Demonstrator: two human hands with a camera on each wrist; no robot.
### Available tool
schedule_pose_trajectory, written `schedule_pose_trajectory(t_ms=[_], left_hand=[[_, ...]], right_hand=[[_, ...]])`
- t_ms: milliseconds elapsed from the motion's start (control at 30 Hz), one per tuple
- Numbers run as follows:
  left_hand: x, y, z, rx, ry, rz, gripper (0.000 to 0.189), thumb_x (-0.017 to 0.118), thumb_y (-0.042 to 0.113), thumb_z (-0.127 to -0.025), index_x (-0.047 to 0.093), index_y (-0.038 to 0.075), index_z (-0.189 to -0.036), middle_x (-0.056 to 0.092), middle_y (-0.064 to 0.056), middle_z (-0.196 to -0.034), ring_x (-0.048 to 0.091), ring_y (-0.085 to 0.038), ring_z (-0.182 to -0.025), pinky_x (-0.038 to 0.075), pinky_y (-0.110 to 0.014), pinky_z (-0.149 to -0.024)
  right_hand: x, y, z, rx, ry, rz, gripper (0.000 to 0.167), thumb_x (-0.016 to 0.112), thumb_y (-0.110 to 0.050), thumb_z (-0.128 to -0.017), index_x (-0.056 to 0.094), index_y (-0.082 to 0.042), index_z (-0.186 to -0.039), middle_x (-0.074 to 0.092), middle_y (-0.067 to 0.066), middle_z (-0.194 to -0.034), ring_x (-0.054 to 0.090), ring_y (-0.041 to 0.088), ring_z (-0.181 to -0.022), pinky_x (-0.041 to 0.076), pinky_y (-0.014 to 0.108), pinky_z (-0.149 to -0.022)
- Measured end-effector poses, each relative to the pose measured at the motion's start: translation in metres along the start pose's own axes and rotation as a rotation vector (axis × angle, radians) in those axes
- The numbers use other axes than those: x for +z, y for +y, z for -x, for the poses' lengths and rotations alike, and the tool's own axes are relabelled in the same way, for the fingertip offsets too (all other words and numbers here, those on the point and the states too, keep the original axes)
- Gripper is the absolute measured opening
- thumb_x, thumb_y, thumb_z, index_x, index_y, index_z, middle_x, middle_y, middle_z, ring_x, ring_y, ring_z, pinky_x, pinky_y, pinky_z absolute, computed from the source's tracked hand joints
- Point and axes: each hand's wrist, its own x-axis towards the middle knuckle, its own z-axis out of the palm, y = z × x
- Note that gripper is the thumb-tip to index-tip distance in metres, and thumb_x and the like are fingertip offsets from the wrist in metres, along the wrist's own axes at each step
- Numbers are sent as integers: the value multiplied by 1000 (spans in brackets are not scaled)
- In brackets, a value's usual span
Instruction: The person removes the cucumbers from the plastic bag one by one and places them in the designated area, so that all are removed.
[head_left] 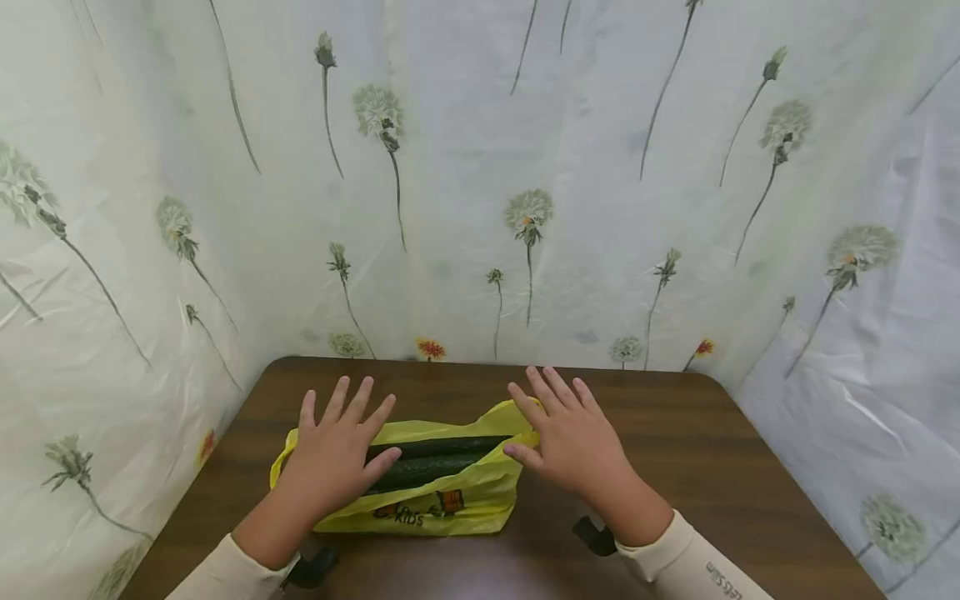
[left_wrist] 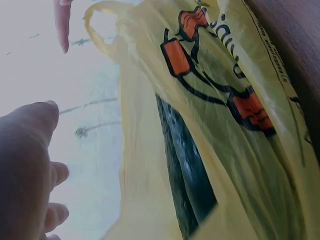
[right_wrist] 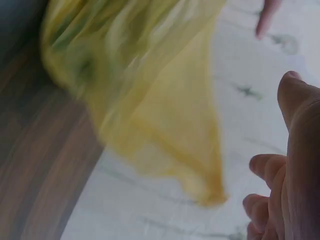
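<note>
A yellow plastic bag (head_left: 472, 504) with black and orange print lies on its side on the brown table, its long opening facing up. Inside it show dark green cucumbers (head_left: 435, 469), side by side; the left wrist view also shows the cucumbers (left_wrist: 187, 160) through the opening. My left hand (head_left: 333, 458) is spread flat above the bag's left end, fingers straight and apart. Above the right end my right hand (head_left: 573, 437) is spread the same way, thumb near the bag's edge. Neither hand grips anything. The hands hide both ends of the bag.
The wooden table (head_left: 675, 442) has rounded far corners. Behind it and on both sides hangs a pale curtain (head_left: 450, 208) printed with dandelions. Dark wrist mounts (head_left: 595, 536) sit under each wrist, near the cream sleeves (head_left: 690, 558).
</note>
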Motion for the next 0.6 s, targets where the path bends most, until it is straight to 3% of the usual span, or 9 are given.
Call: schedule_pose_trajectory(t_ms=[167,367,467,600], left_hand=[[5,-15,16,-72,43,19,71,64,59,-98,49,24,-158,35,-15,-168,27,-47,-156,19,-78,-119],[10,-35,29,-193,115,146,54,71,41,-97,63,11,-142,50,-24,-150,49,-54,-132,40,-77,-105],[8,-46,31,-252,112,244,57,67,45,-100,60,9,-144,49,-25,-149,49,-57,-129,42,-76,-100],[5,-61,33,-354,45,431,74,53,62,-103,52,7,-151,44,-27,-151,46,-55,-132,44,-75,-100]], right_hand=[[0,-33,-7,-76,25,-58,80,45,-74,-100,43,-23,-161,39,12,-167,30,34,-158,27,59,-127],[10,-75,-20,-145,72,-132,75,42,-72,-102,55,-18,-152,59,8,-147,52,30,-141,41,52,-121],[14,-91,-28,-158,81,-150,76,35,-73,-103,57,-18,-150,62,4,-141,57,25,-135,46,48,-117],[18,-106,-36,-149,55,-195,76,31,-72,-104,58,-18,-149,64,3,-139,59,25,-132,49,46,-114]])
